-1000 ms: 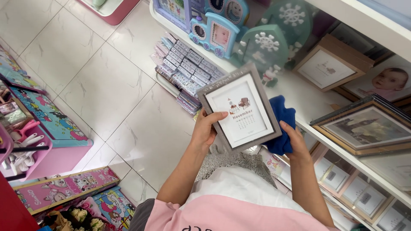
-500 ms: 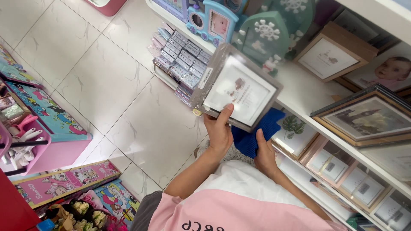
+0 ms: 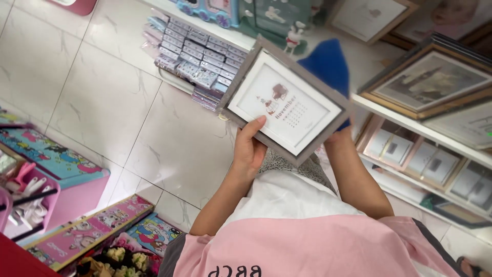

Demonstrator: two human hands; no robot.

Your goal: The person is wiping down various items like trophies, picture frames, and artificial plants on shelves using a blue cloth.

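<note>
— Grey picture frame (image 3: 285, 101): who is gripping it, and how?

— The left hand (image 3: 248, 150) is clamping its lower left corner, thumb lying across the front edge and the other fingers wrapping behind it. The frame is tilting, held in the air above the person's lap, just in front of the white shelf (image 3: 410, 123).

— And the right hand (image 3: 335, 137)?

— It is mostly hiding behind the frame's right side. Only the wrist and a bit of the hand are showing, so I cannot tell how its fingers are closing. A blue cloth (image 3: 326, 64) is sticking up beyond the frame's upper right edge, seemingly bunched in that hand.

— What is sitting around the frame?

— Beyond its upper edge, a dark wooden frame (image 3: 430, 79) is lying on the shelf. To the frame's upper left, a stack of small packets (image 3: 197, 61) is resting by the tiled floor (image 3: 113, 97).

— What could go wrong?

— I judge the one-corner grip risky: with the frame tilting, a wipe pushing from behind could twist it loose and drop it onto the hard tiles. A swing toward the shelf could also be knocking the frames lying there.
</note>
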